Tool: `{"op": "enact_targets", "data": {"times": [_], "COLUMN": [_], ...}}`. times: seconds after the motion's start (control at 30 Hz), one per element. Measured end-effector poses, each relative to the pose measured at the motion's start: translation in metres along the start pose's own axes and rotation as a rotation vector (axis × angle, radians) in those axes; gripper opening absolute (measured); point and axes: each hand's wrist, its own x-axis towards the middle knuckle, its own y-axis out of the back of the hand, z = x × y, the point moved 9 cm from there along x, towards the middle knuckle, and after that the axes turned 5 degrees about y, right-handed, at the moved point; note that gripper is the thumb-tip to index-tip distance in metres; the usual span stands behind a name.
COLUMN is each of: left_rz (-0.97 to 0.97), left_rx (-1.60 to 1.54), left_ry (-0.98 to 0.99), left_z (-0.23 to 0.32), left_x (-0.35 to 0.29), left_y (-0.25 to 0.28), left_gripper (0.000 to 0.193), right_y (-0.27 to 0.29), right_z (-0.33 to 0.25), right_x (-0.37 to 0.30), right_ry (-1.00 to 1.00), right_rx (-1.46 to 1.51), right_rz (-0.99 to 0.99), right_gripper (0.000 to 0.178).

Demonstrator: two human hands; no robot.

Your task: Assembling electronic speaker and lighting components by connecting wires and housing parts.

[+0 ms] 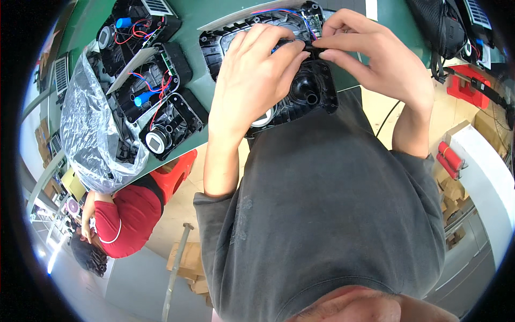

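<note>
A black plastic housing (327, 104) lies opened in front of me at the table edge, its ribbed inside facing up. My left hand (257, 72) arches over its middle, thumb and index finger closed together near the inner edge. From the right my right hand (375, 56) reaches in, with thumb and index finger pinched close to the left fingertips. Something small and dark shows between the hands; its kind is too hidden to tell. Red and blue wires (306, 20) run along the far part of the housing. A round white-rimmed part (264, 119) peeks out below my left wrist.
Several similar opened housings (185, 115) with wires and blue cylinders stand at left on the green table (193, 40). A clear plastic bag (88, 123) lies beside them. A black bag (437, 27) is at far right. A person in a red shirt (134, 220) sits at left.
</note>
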Motion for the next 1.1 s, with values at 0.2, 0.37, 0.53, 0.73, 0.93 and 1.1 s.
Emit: {"op": "enact_targets", "data": {"times": [0.2,0.37,0.53,0.73,0.93,1.1], "left_rz": [0.055,-0.009,0.004,0.380,0.391,0.073], "left_rx": [0.293,0.452,0.353,0.374,0.538,0.836], "left_ry": [-0.052,0.012,0.057,0.079,1.061,0.951], "left_z": [0.010,0.006,0.004,-0.001,-0.205,-0.255], "left_x": [0.018,0.021,0.021,-0.043,-0.192,-0.206], "left_y": [0.011,-0.005,-0.006,0.094,0.260,0.244], "left_gripper": [0.034,0.043,0.050,0.037,0.027,0.021], "right_y": [0.005,-0.005,-0.007,-0.015,-0.009,0.015], "right_z": [-0.010,-0.011,-0.004,-0.001,0.005,0.006], "right_x": [-0.005,-0.004,0.006,0.013,0.011,0.011], "right_ry": [0.065,0.089,0.201,0.300,0.175,0.164], "right_rx": [-0.174,-0.370,-0.327,-0.357,-0.362,-0.253], "right_rz": [0.190,0.257,0.206,0.236,0.254,0.402], "right_gripper": [0.037,0.050,0.064,0.075,0.078,0.058]}}
